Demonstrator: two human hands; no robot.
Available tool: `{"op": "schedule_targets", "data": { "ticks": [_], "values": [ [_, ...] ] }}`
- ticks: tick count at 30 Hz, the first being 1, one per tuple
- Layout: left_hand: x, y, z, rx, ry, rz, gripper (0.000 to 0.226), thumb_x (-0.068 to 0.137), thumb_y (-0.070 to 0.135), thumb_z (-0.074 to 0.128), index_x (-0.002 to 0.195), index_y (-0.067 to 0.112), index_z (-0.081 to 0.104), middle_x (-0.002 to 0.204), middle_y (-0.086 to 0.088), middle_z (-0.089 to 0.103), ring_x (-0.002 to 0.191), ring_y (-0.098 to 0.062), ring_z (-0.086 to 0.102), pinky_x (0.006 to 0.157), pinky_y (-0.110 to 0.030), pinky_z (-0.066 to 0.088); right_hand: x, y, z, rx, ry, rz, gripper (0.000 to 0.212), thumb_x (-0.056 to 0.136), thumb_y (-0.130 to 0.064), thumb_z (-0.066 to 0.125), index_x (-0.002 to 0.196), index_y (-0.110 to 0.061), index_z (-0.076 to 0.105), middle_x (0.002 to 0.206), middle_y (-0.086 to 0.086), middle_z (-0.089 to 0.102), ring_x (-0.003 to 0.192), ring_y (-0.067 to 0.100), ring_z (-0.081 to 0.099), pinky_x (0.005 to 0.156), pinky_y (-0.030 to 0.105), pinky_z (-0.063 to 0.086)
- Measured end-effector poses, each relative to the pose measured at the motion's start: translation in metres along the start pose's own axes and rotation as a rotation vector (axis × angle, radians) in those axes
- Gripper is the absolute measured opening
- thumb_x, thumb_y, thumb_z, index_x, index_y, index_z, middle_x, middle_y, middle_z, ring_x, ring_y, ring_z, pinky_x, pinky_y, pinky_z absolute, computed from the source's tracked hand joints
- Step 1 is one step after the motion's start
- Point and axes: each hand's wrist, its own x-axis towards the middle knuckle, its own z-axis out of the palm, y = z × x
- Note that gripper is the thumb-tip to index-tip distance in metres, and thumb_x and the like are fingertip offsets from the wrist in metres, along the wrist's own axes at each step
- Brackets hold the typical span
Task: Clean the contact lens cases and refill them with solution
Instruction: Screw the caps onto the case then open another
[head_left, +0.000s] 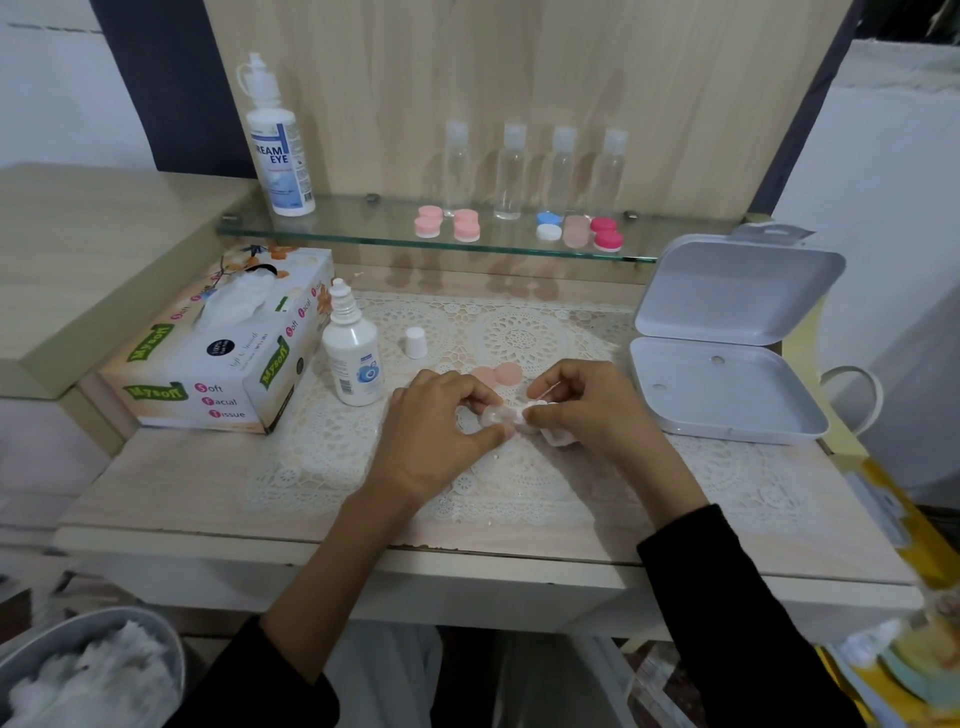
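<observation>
left hand (441, 421): pinching the clear lens case (498, 415) between thumb and fingers just over the lace mat (519, 332), prob to steady it
right hand (587, 405): fingers curled round a tissue wad (558, 436), pressed to the case's other end, looks like wiping a well
pink caps (496, 375): off, lying on the mat just behind the hands so the wells stay reachable
solution bottle (353, 358): upright left of the hands, white cap (416, 342) beside it, ready for the refill I'd guess
other cases (519, 228): capped, up on the glass shelf (363, 236)
</observation>
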Motion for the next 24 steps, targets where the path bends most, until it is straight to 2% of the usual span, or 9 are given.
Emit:
{"op": "schedule_targets", "data": {
  "ticks": [2,5,11,14,17,21,24],
  "values": [
    [0.000,0.001,0.000,0.009,-0.005,-0.003,0.032,0.063,0.055,0.065,0.087,0.034,0.067,0.085,0.019,0.064,0.093,-0.005,0.051,0.087,-0.042,0.045,0.003,-0.006,-0.001,-0.023,-0.050,0.042,0.017,0.070,0.001,0.077,0.079,-0.012,0.068,0.054,-0.002,0.062,0.044,0.001,0.056,0.046,0.016,0.043],
    [0.001,0.002,0.000,0.013,-0.006,-0.006,0.031,0.064,0.054,0.064,0.087,0.034,0.067,0.085,0.019,0.064,0.093,-0.004,0.051,0.087,-0.042,0.045,0.005,-0.010,0.002,-0.033,-0.056,0.053,0.017,0.068,0.006,0.072,0.075,-0.008,0.066,0.054,0.006,0.063,0.040,0.006,0.056,0.043,0.017,0.042],
    [-0.001,0.002,-0.001,0.011,-0.003,0.002,0.029,0.064,0.053,0.064,0.086,0.035,0.067,0.085,0.017,0.065,0.093,-0.007,0.052,0.086,-0.042,0.046,-0.001,-0.010,0.013,-0.114,0.075,-0.063,0.018,0.065,0.004,0.073,0.069,-0.011,0.064,0.051,-0.002,0.058,0.038,-0.002,0.052,0.040,0.008,0.034],
    [0.000,0.003,-0.001,0.009,0.000,-0.002,0.035,0.061,0.059,0.059,0.086,0.035,0.067,0.085,0.017,0.065,0.093,-0.006,0.052,0.086,-0.042,0.046,-0.003,-0.004,0.019,-0.150,0.151,-0.137,0.018,0.064,-0.001,0.075,0.066,-0.014,0.063,0.053,-0.005,0.056,0.047,0.002,0.052,0.047,0.014,0.036],
    [-0.001,0.004,-0.001,0.011,0.008,-0.010,0.033,0.062,0.054,0.063,0.087,0.033,0.067,0.086,0.017,0.065,0.094,-0.006,0.053,0.087,-0.042,0.045,-0.004,0.002,0.025,-0.130,0.204,-0.171,0.015,0.063,-0.004,0.073,0.066,-0.014,0.063,0.054,-0.003,0.058,0.055,0.014,0.056,0.052,0.022,0.036],
    [-0.001,0.004,-0.001,0.005,0.012,-0.011,0.029,0.064,0.049,0.068,0.087,0.031,0.067,0.086,0.017,0.065,0.095,-0.007,0.053,0.088,-0.043,0.045,-0.011,0.009,0.033,-0.116,0.308,-0.260,0.015,0.065,-0.005,0.071,0.068,-0.015,0.061,0.057,-0.005,0.058,0.057,0.009,0.054,0.051,0.015,0.035],
    [-0.001,0.003,-0.001,-0.004,0.016,-0.004,0.028,0.065,0.048,0.071,0.087,0.030,0.068,0.085,0.018,0.065,0.095,-0.006,0.053,0.088,-0.042,0.045,-0.017,0.016,0.039,-0.118,0.367,-0.368,0.015,0.070,-0.001,0.064,0.073,-0.014,0.058,0.065,-0.004,0.059,0.063,0.010,0.054,0.055,0.018,0.036]
  ]
}}
